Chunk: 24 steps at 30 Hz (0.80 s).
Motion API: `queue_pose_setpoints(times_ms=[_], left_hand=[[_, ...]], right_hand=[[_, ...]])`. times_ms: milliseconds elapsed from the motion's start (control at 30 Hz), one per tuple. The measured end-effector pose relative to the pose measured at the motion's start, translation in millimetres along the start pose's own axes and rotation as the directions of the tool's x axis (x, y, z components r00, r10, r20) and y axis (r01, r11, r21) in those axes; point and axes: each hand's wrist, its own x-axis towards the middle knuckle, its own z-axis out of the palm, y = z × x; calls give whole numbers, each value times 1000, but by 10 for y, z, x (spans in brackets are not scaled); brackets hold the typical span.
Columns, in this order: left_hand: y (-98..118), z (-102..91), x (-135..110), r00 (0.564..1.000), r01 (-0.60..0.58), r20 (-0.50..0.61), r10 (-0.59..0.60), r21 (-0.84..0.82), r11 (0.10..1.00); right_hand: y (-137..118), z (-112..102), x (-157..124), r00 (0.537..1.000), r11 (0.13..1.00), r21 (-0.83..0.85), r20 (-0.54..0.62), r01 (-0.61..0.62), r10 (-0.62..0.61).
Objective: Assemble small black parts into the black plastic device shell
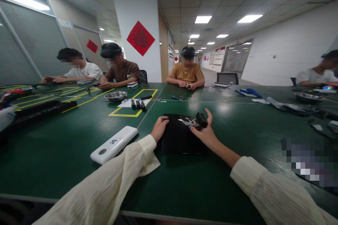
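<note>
A glossy black panel [179,142], roughly square, lies on the green table in front of me. At its upper left corner, the fingers of my left hand [158,129] are closed on the edge. My right hand [207,133] grips a small black blocky part [201,120] above the panel's right side, between thumb and fingers. Something thin and pale, perhaps wires or a metal strip, runs leftward from this part over the panel. How far it reaches, and whether it is attached to the panel, I cannot tell.
Left of the panel lies a white power bank [116,144] marked 26. Beyond it, several black parts [138,104] stand on paper by a metal bowl [115,96]. Dark cables and cloth [287,107] lie at right. Several people sit around the green table [237,126].
</note>
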Motion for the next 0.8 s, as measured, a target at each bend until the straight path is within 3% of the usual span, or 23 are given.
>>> queue_pose_setpoints(times_ms=[333, 567, 667, 800], left_hand=[[49, -4, -49, 999, -39, 36, 39, -16, 999], [25, -6, -37, 995, -51, 86, 55, -49, 997], [34, 8, -43, 995, -41, 90, 48, -78, 996], [59, 20, -70, 991, -49, 123, 62, -112, 993]], right_hand=[[-38, 8, -15, 995, 996, -90, -99, -10, 1], [29, -3, -60, 994, 997, -45, 91, 58, -54], [74, 21, -42, 996, 998, -39, 81, 48, -45], [101, 12, -20, 994, 987, -156, 106, 39, -23]])
